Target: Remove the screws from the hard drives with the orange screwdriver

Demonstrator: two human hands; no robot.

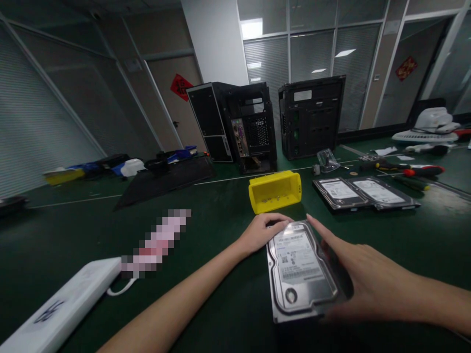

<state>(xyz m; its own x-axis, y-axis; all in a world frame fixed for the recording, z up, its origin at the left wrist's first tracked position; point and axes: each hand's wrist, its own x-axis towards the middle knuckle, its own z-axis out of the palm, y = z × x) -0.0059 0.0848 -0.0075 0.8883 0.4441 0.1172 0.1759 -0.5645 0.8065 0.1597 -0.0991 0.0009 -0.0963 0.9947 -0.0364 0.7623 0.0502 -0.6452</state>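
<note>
A silver hard drive with a white printed label faces up in front of me, over the dark green table. My left hand grips its far left corner, fingers bent over the top edge. Along the drive's right side, my right hand is wrapped around the edge, with one finger stretched towards the far corner; the lower fingers are blurred and partly hidden. Just beyond the drive lies a yellow bin with several small screws in it. To its right, two more hard drives lie side by side.
Two black computer cases stand at the back. Screwdrivers and other tools lie at the right. A white box-like device with a cable is at the left front, near a pixelated strip. A black mat lies further back.
</note>
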